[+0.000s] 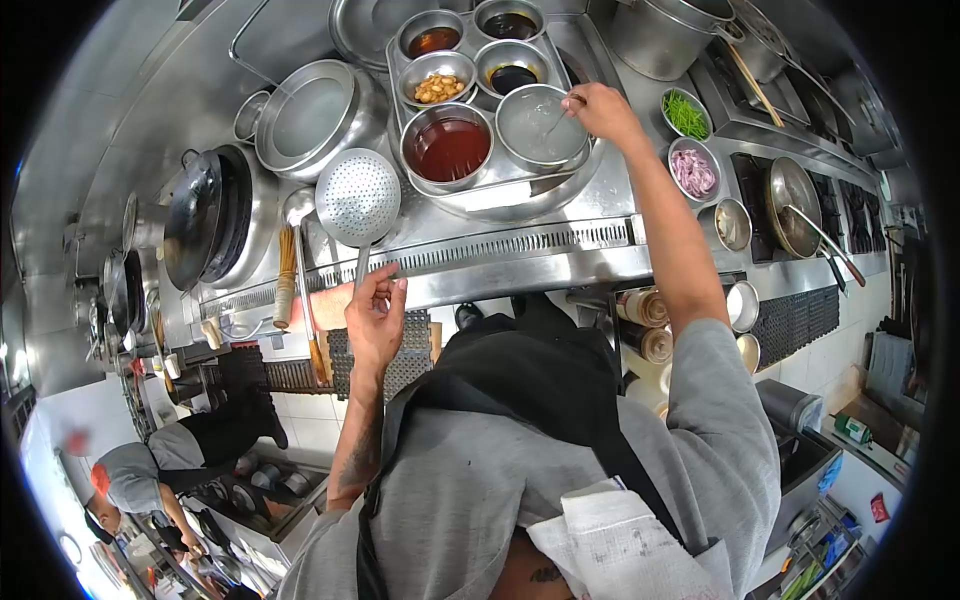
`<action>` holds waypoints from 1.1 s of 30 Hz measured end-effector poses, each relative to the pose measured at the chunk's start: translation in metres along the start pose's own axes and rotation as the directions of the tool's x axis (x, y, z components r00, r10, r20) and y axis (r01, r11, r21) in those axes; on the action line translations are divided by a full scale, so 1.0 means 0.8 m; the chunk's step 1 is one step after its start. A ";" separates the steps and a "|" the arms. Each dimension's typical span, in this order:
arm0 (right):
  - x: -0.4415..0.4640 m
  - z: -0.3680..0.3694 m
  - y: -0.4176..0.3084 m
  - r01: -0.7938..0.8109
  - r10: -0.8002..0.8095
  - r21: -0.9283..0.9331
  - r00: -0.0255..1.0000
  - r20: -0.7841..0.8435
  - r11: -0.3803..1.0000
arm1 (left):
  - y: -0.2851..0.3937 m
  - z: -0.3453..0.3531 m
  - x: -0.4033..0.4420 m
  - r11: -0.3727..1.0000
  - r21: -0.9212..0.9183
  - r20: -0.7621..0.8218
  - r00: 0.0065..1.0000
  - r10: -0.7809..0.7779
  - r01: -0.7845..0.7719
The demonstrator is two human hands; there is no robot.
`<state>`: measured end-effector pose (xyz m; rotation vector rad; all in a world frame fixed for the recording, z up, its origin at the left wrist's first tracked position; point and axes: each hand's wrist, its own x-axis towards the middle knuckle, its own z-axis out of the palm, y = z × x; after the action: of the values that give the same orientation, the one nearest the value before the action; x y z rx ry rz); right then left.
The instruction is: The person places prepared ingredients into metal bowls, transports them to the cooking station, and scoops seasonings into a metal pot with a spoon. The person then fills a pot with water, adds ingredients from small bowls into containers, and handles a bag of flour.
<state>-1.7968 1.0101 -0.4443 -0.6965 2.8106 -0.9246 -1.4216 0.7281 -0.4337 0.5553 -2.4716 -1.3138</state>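
Note:
In the head view my right hand (603, 112) pinches the handle of a thin spoon (556, 122), which dips into a metal bowl of cloudy liquid (530, 130). To its left stands a bowl of dark red liquid (449, 148). Behind them on the same tray (510, 188) are bowls of garlic-like pieces (438, 88), dark sauce (512, 78) and other sauces. My left hand (376, 318) is at the counter's front edge, by the handle of a perforated skimmer (358, 197); its fingers are partly curled, and nothing shows between them.
Woks (195, 220) and a large pot (310, 118) stand at the left. Bowls of chopped greens (686, 113) and sliced onion (694, 170) sit at the right, near a pan (793, 205) on the stove. Another person (140, 478) is at the lower left.

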 end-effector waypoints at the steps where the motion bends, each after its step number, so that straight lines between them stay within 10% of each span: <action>1: -0.003 -0.011 -0.008 0.000 0.000 -0.003 1.000 -0.001 1.000 | -0.001 0.000 -0.002 1.000 -0.010 0.001 1.000 0.001 -0.001; 7: -0.083 -0.107 -0.130 0.137 -0.196 -0.226 0.944 -0.267 0.965 | -0.017 -0.019 -0.005 0.998 0.043 -0.022 0.998 0.054 -0.053; 13: -0.175 -0.076 -0.128 0.233 0.071 0.338 0.721 -0.689 0.912 | -0.038 -0.082 0.004 0.997 0.015 -0.041 0.997 0.073 -0.072; 18: -0.223 0.066 -0.026 0.093 0.697 0.963 0.673 -0.248 0.253 | -0.097 -0.172 -0.033 0.991 -0.092 -0.069 0.994 0.089 -0.095; 22: -0.262 0.075 -0.089 0.323 0.527 0.945 0.793 -0.305 0.061 | -0.203 -0.296 -0.084 0.995 -0.098 -0.149 0.989 -0.012 -0.002; 29: -0.272 0.108 -0.378 -0.131 0.385 0.646 0.883 -0.270 0.752 | -0.364 -0.482 -0.152 0.979 -0.117 -0.339 0.920 -0.198 0.167; 30: -0.268 0.143 -0.420 -0.054 0.186 0.253 0.826 -0.532 0.966 | -0.380 -0.493 -0.158 0.980 -0.097 -0.326 0.924 -0.197 0.175; 33: -0.220 0.213 -0.402 0.028 0.053 0.125 0.797 -0.601 0.992 | -0.411 -0.496 -0.161 0.972 -0.093 -0.284 0.929 -0.235 0.218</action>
<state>-1.4745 0.7699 -0.4026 -0.4088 3.2279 -1.5494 -1.0749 0.3312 -0.5022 0.9709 -2.1682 -1.2740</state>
